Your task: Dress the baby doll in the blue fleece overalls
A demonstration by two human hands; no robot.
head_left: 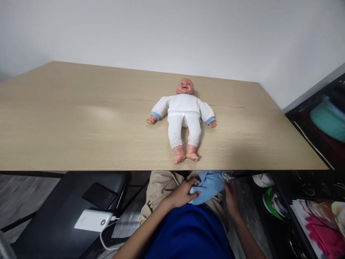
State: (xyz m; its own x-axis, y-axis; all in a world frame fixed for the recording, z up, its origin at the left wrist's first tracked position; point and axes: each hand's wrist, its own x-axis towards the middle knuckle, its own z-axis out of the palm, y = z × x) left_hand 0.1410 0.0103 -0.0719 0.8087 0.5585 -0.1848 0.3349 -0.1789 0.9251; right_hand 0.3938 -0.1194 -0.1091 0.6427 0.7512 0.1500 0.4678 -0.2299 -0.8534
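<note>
On my lap, below the table edge, lies a bunched light-blue cloth garment (208,187). My left hand (185,192) grips its left side, thumb and fingers closed on the fabric. At the garment's right end, by a small patterned part, is my right hand (231,192); it is blurred and its fingers are partly hidden, so its grip is unclear. A baby doll (184,111) lies face up on the table, arms spread, feet toward me. It wears a white top with blue cuffs and white trousers. Neither hand touches the doll.
The wooden table (81,136) spans the view before a pale wall. At left, a black chair (54,201) carries a dark phone (99,195) and a white power bank (93,220) with a cable. A dark shelf (285,180) with papers and pink cloth stands at right.
</note>
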